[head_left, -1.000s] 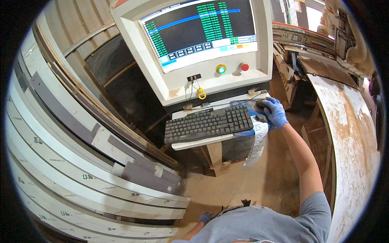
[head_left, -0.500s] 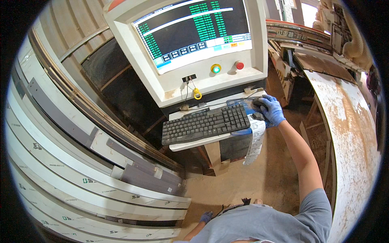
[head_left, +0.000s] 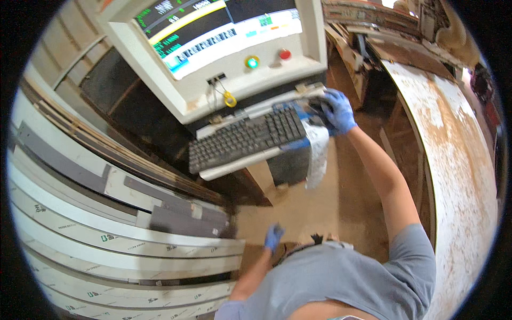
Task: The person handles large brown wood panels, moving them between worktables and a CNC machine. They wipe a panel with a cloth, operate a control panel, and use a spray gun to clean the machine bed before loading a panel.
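Working the mouse at the machine console.

My gloved right hand (head_left: 337, 110) curls over a dark mouse (head_left: 319, 105) just right of the black keyboard (head_left: 246, 138), below the screen (head_left: 213, 29); next, I judge, a steady click. My left hand (head_left: 273, 237) hangs loose and empty, well below the keyboard.
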The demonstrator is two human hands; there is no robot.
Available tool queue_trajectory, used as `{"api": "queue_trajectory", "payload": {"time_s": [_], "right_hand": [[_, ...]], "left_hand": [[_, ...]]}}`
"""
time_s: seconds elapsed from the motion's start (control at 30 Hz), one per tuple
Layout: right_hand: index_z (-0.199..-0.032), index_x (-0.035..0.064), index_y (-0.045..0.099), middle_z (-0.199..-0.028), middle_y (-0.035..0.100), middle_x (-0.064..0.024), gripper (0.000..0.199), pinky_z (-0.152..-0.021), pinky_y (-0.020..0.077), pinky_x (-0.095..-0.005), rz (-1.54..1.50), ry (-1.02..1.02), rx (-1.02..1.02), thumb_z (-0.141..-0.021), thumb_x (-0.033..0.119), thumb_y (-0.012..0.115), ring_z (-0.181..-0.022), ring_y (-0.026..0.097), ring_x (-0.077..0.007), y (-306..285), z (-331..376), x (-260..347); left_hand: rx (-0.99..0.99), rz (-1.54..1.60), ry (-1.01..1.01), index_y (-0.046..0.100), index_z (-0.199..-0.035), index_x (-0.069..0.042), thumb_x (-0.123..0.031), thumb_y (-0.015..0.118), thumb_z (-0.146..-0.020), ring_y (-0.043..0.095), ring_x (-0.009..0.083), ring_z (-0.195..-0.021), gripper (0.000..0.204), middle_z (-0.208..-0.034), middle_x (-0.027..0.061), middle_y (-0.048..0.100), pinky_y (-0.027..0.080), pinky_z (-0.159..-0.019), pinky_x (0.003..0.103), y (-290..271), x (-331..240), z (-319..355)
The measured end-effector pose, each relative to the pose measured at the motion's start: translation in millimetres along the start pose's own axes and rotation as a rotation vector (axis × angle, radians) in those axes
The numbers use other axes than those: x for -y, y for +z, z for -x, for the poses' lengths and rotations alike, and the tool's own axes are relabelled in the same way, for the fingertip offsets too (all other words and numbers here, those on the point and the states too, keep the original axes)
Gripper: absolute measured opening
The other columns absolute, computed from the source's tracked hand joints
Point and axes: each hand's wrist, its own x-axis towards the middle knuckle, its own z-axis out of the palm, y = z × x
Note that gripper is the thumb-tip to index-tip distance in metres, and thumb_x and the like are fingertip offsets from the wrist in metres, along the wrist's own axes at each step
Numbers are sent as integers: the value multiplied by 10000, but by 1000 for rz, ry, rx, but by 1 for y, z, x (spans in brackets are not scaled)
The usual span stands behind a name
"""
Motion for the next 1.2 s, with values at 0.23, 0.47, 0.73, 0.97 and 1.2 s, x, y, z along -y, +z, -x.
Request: {"api": "queue_trajectory", "payload": {"time_s": [0.23, 0.47, 0.73, 0.97, 1.2], "right_hand": [[-964, 11, 609, -868, 622, -57, 158, -748, 472, -270, -669, 564, -232, -836, 105, 615, -797, 559, -112, -3, 100, 43], [-1115, 11, 566, -1017, 626, -88, 309, -837, 466, -276, -967, 923, 68, -822, 91, 622, -928, 587, -145, 8, 171, 76], [-1072, 48, 594, -1070, 604, -135, 349, -834, 462, -342, -640, 825, 241, -789, 241, 658, -973, 587, -244, 3, 181, 57], [-981, 27, 610, -867, 635, -110, 328, -763, 473, -320, -869, 818, 235, -764, 259, 693, -817, 588, -191, -5, 180, 55], [-918, 8, 588, -779, 602, -66, 287, -667, 464, -281, -1033, 780, 352, -761, 219, 704, -708, 519, -118, -28, 165, 60]], "left_hand": [[37, -443, 679, 457, -1235, -3, -132, 676, -805, 470, 221, -1136, 499, -1251, 139, 481, 375, -968, 324, 191, -174, -14], [-19, -385, 874, 418, -1280, -32, -21, 637, -799, 471, 186, -1125, 529, -1247, 84, 479, 369, -977, 306, 255, -151, -50], [-148, -272, 786, 453, -1217, 0, -81, 645, -814, 481, 175, -1069, 454, -1167, 95, 507, 387, -935, 293, 279, -162, -35], [-253, -189, 812, 541, -926, -50, -186, 661, -820, 455, 91, -783, 209, -863, -10, 519, 406, -690, 241, 277, -166, -39], [-191, -4, 748, 550, -802, -50, -224, 603, -871, 432, 59, -712, 195, -773, -17, 524, 393, -637, 234, 282, -176, -25]]}}
